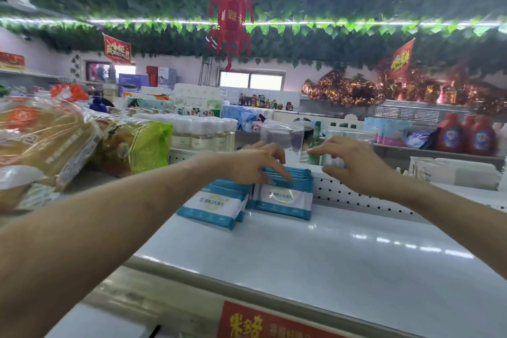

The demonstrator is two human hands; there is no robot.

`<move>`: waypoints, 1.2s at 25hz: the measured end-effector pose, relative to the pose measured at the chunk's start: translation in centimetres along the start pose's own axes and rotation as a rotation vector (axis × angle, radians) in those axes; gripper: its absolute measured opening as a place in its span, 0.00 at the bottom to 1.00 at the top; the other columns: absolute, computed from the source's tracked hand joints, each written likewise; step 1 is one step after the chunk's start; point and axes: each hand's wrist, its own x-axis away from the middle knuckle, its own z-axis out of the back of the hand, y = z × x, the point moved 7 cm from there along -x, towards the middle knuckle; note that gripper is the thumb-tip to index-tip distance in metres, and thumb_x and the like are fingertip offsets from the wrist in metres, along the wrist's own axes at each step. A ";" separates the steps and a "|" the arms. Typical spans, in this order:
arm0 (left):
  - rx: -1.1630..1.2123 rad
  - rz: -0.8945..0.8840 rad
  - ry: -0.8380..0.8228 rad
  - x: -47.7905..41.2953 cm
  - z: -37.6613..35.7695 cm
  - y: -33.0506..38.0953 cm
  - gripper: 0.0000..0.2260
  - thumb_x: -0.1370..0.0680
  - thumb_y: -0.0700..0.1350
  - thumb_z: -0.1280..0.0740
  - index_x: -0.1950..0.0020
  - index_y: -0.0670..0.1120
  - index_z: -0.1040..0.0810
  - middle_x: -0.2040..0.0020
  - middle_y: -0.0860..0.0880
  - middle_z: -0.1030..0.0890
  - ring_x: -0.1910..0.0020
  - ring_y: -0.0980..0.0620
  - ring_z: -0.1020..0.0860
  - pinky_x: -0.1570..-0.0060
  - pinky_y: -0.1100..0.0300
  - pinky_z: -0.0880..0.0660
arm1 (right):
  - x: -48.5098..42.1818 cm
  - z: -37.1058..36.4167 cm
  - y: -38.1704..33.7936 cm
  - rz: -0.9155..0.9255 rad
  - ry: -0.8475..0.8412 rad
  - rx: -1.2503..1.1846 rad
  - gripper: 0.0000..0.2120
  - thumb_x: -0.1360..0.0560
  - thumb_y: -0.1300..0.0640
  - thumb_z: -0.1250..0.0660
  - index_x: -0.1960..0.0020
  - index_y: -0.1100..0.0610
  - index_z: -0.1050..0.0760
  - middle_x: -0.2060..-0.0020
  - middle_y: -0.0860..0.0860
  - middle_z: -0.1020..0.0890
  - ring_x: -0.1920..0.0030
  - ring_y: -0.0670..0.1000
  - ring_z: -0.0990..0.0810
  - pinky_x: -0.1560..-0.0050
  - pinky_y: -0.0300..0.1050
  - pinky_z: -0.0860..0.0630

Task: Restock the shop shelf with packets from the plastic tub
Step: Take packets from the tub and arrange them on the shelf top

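Directly under left fingers (277,167), touching: upright packets (285,197).

A red paper lantern (230,22) hangs at twelve o'clock under a ceiling of green plastic leaves (329,27), bagged bread (41,140) lies piled at nine o'clock, white-capped bottles (203,129) stand in rows at ten, red detergent jugs (466,134) line up at three, and a red sign (263,321) sits at six.
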 end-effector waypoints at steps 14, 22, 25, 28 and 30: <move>-0.034 0.886 0.180 44.4 7.9 -4.4 0.16 0.18 0.46 0.33 0.30 0.57 0.22 0.47 0.58 0.18 0.49 0.58 0.20 0.48 0.56 0.23 | -10.8 -7.9 -41.8 0.735 -0.087 -0.525 0.16 0.25 0.58 0.32 0.38 0.50 0.19 0.49 0.47 0.17 0.51 0.47 0.22 0.47 0.53 0.22; 0.144 1.388 0.109 68.6 -2.6 6.2 0.18 0.19 0.43 0.32 0.30 0.56 0.22 0.47 0.58 0.18 0.50 0.59 0.20 0.44 0.54 0.23 | 1.3 -18.5 -62.3 1.045 -0.454 -0.595 0.16 0.21 0.57 0.34 0.34 0.49 0.21 0.44 0.48 0.19 0.47 0.48 0.23 0.43 0.50 0.25; 0.209 1.493 0.089 73.6 -9.1 11.2 0.19 0.20 0.40 0.30 0.30 0.52 0.22 0.46 0.54 0.17 0.50 0.54 0.19 0.44 0.57 0.23 | 8.9 -23.6 -65.6 1.125 -0.647 -0.643 0.16 0.22 0.59 0.33 0.35 0.51 0.20 0.44 0.51 0.18 0.46 0.50 0.21 0.43 0.47 0.26; 0.301 1.542 0.029 76.0 -16.1 15.9 0.18 0.21 0.40 0.31 0.32 0.53 0.21 0.47 0.56 0.18 0.53 0.61 0.20 0.49 0.66 0.25 | 17.0 -28.6 -66.8 1.178 -0.890 -0.665 0.14 0.21 0.58 0.33 0.37 0.52 0.20 0.45 0.50 0.19 0.48 0.49 0.21 0.44 0.47 0.25; 0.415 1.562 -0.050 76.7 -20.9 18.7 0.16 0.22 0.39 0.32 0.36 0.52 0.18 0.46 0.55 0.18 0.50 0.57 0.20 0.46 0.59 0.23 | 22.0 -31.5 -66.6 1.209 -1.045 -0.647 0.13 0.21 0.59 0.32 0.38 0.52 0.19 0.44 0.49 0.19 0.49 0.49 0.21 0.44 0.46 0.24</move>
